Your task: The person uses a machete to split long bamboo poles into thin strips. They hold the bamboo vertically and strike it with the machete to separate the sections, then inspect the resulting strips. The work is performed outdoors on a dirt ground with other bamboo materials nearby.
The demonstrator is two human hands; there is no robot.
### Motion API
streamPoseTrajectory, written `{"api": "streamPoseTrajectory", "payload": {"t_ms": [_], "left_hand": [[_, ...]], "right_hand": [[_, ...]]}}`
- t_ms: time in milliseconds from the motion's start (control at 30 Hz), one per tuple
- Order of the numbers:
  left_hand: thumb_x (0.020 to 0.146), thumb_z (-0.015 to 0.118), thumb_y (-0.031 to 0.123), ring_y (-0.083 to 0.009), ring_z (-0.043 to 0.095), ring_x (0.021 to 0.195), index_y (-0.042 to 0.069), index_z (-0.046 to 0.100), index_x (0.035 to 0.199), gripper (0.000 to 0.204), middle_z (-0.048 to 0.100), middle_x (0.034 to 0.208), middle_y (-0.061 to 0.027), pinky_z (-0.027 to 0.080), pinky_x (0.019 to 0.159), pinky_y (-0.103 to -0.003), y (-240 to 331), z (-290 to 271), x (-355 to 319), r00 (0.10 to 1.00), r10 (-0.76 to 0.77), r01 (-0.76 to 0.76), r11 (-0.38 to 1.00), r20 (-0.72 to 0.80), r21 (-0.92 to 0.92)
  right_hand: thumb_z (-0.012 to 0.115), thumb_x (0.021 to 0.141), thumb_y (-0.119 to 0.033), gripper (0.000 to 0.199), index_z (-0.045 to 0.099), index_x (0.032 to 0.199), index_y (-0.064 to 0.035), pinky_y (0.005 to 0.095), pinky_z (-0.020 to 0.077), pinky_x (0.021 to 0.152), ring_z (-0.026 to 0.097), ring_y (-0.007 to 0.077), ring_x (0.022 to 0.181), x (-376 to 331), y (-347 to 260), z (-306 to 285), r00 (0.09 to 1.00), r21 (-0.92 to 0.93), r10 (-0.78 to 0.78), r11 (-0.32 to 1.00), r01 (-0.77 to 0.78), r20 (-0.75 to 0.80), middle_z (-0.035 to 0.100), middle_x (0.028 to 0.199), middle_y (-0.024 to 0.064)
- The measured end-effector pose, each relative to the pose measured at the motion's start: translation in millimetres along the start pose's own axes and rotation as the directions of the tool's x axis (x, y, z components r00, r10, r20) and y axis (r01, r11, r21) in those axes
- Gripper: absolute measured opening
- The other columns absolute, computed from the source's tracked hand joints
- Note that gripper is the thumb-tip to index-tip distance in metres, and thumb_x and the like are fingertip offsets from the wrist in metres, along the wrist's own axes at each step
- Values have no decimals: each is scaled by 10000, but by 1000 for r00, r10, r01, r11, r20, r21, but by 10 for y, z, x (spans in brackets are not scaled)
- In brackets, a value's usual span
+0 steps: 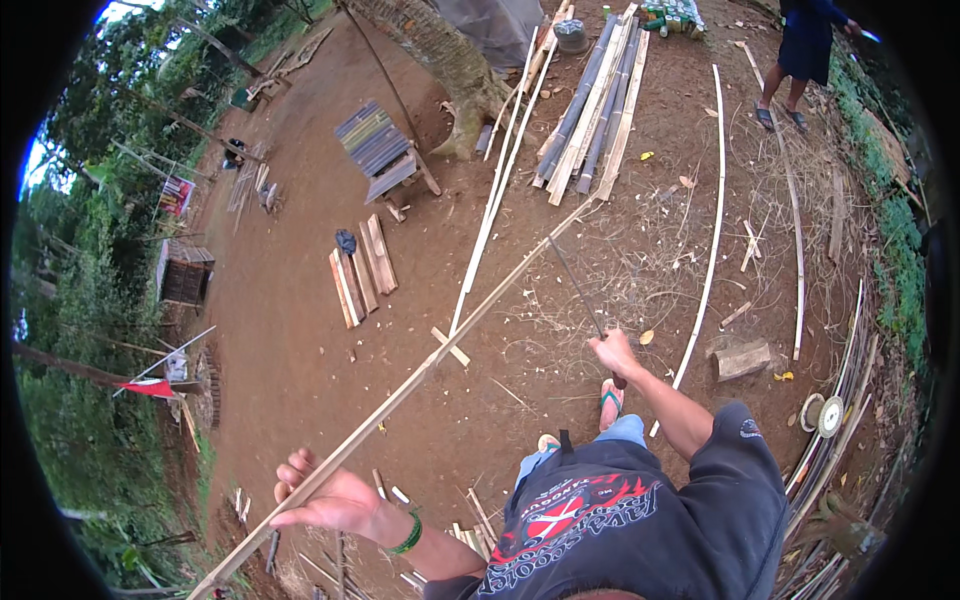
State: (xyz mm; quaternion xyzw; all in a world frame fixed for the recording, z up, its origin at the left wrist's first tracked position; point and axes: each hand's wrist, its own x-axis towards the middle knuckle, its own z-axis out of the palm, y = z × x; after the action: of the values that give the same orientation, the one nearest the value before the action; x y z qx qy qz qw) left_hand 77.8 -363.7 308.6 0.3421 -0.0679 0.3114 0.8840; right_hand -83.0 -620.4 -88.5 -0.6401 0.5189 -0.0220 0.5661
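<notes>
A long, pale brown bamboo strip [400, 392] runs diagonally from the lower left toward the stacked slats at the top. My left hand [340, 500], with a green bracelet at its wrist, holds it near its lower end, palm up and fingers partly curled beside it. My right hand [613, 352] is closed round the dark handle of a machete [577, 282]. Its long, thin blade points up and left, and the tip appears to meet the strip near its far part. A short light stick [450, 346] lies crosswise on the ground beneath the strip.
Beyond lies a stack of split bamboo slats [600, 100], beside a tree trunk [455, 75]. Short boards [362, 270] and a low slatted bench [380, 150] are farther left. A wood block [741, 361] and long strips lie right. Another person [805, 45] stands at far right.
</notes>
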Motion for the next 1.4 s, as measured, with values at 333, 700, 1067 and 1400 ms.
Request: {"api": "streamPoseTrajectory", "payload": {"t_ms": [333, 700, 1067, 1400], "left_hand": [[927, 422, 684, -102, 142, 541, 169, 220, 684, 604, 172, 558, 49, 198, 530, -280, 90, 45, 59, 800, -180, 288, 952, 572, -104], [954, 384, 662, -98, 109, 548, 176, 169, 683, 596, 111, 585, 47, 147, 502, -267, 200, 377, -421, 957, -82, 70, 996, 277, 52], [966, 390, 642, -89, 140, 540, 170, 203, 685, 581, 132, 591, 49, 185, 488, -241, 57, 438, -340, 992, -52, 31, 983, 112, 181], [975, 390, 631, -94, 145, 535, 169, 200, 686, 577, 135, 599, 45, 192, 469, -238, 79, 383, -239, 993, -84, 69, 982, 79, 178]], "right_hand": [[606, 771, -210, 257, 622, 743, 45, 480, 482, 588, 644, 406, 624, -1353, -1391, 464, 858, 143, -501, 863, 484, 115, 608, 664, 270], [625, 755, -212, 273, 664, 788, 57, 409, 514, 630, 679, 296, 662, -481, -1008, 307, 983, 17, -181, 983, 181, 31, 670, 694, 221], [600, 792, -243, 266, 707, 838, -4, 487, 536, 677, 685, 407, 713, 288, -684, 282, 943, -249, -316, 909, 333, 107, 672, 736, 255], [661, 778, -275, 320, 719, 885, 21, 460, 557, 727, 707, 384, 788, 1015, 7, 145, 998, -223, 12, 974, -24, -57, 703, 813, 243]]}}
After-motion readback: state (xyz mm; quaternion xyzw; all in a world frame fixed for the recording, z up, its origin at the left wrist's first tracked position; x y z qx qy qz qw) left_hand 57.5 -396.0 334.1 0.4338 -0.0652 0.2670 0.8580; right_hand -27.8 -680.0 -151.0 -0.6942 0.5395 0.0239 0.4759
